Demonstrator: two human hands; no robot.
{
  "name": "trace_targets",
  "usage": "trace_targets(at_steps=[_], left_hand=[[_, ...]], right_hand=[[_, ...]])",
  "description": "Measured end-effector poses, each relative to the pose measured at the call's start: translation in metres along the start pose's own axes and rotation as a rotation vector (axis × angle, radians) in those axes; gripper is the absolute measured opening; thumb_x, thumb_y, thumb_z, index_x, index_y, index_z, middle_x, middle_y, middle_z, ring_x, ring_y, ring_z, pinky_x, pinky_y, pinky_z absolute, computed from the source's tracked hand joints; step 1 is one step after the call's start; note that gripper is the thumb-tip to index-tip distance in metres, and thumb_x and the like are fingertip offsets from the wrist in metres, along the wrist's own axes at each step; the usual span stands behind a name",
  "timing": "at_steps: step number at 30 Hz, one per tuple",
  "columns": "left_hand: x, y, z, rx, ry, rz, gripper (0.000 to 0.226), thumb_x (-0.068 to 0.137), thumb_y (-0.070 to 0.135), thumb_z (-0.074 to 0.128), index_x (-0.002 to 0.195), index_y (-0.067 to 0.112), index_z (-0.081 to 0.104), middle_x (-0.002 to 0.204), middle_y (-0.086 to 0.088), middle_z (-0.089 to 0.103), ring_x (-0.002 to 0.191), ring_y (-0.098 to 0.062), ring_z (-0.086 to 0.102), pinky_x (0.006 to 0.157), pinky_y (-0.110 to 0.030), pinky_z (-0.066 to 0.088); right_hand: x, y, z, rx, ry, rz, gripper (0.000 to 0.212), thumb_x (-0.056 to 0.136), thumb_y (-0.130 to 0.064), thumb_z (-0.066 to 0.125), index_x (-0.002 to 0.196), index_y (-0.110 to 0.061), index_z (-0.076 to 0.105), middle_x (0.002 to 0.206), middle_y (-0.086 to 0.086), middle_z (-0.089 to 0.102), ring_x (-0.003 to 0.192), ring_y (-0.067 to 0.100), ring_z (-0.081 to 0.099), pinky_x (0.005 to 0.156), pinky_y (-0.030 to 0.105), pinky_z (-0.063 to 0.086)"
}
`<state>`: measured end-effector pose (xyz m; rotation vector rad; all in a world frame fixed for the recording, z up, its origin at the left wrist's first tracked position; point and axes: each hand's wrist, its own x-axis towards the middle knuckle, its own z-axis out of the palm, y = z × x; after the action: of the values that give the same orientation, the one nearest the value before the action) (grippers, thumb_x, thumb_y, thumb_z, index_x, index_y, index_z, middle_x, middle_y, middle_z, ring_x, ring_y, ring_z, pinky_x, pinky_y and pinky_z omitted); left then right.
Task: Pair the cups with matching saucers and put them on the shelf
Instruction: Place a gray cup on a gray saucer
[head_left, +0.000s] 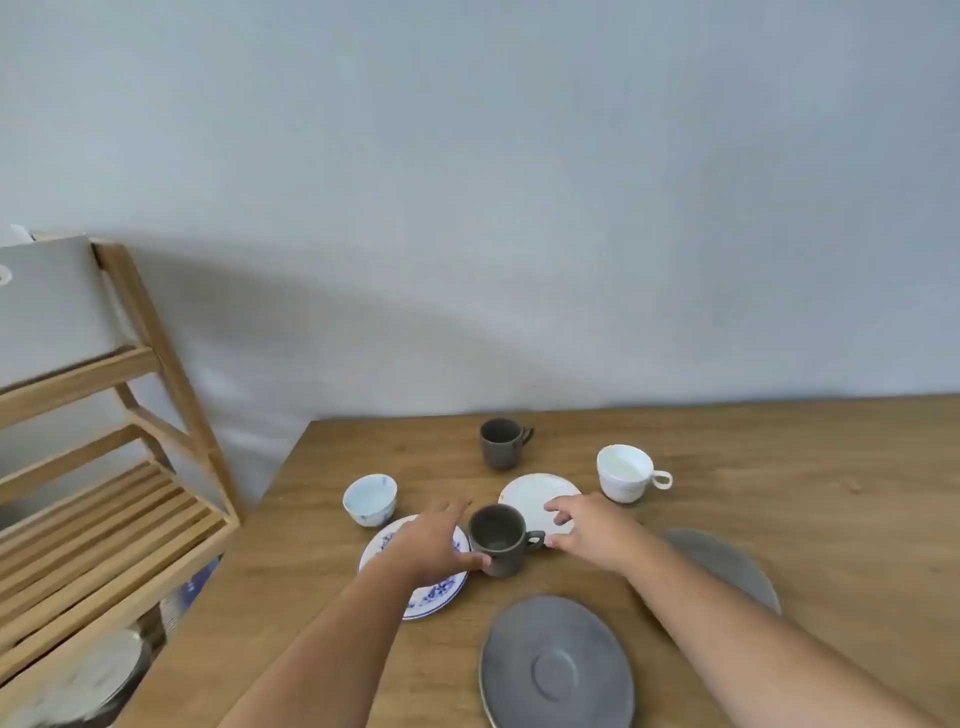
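Wooden shelf at the left holds no pair yet, and all cups and saucers wait on the table, while the left hand grips the near grey cup and the right hand hovers open.

Bare table beyond white cup

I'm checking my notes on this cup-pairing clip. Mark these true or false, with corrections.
1. Two dark grey cups stand on the table. True: near cup, far cup.
2. The white cup sits on the white saucer. False: it stands beside it on the table.
3. The left hand touches the near cup. True.
4. The nearest grey saucer holds a cup. False: nothing on it.
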<state>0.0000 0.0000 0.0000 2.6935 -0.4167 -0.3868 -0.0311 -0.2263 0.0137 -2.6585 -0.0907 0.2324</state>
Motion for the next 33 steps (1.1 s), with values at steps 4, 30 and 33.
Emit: trace_targets(at_steps=[4,30,33], left_hand=[[0.003,-0.004,0.017,-0.173,0.029,-0.002,0.08,0.072,0.044,0.075,0.14,0.028,0.036,0.142,0.004,0.052,0.13,-0.018,0.048,0.108,-0.036,0.039],[0.033,0.135,0.051,-0.453,0.098,0.319,0.069,0.062,0.031,0.087,0.124,0.022,0.058,0.115,0.006,0.069,0.102,-0.006,0.061,0.09,-0.023,0.048],[0.034,0.157,0.068,-0.469,0.037,0.358,0.066,0.063,0.028,0.086,0.123,0.024,0.059,0.113,0.007,0.069,0.097,-0.001,0.059,0.086,-0.017,0.043]], right_hand=[[0.002,0.006,0.017,0.118,0.032,0.023,0.044,0.081,-0.029,0.068,0.124,-0.024,0.059,0.118,-0.003,0.067,0.096,0.013,0.066,0.088,0.025,0.047],[-0.068,0.097,-0.021,0.412,0.516,0.221,0.012,0.083,-0.013,0.064,0.09,-0.019,0.072,0.076,-0.002,0.071,0.077,0.024,0.068,0.079,0.046,0.055],[-0.09,0.115,-0.023,0.39,0.54,0.28,0.013,0.083,-0.012,0.065,0.092,-0.015,0.073,0.074,-0.001,0.07,0.075,0.025,0.068,0.078,0.043,0.054]])
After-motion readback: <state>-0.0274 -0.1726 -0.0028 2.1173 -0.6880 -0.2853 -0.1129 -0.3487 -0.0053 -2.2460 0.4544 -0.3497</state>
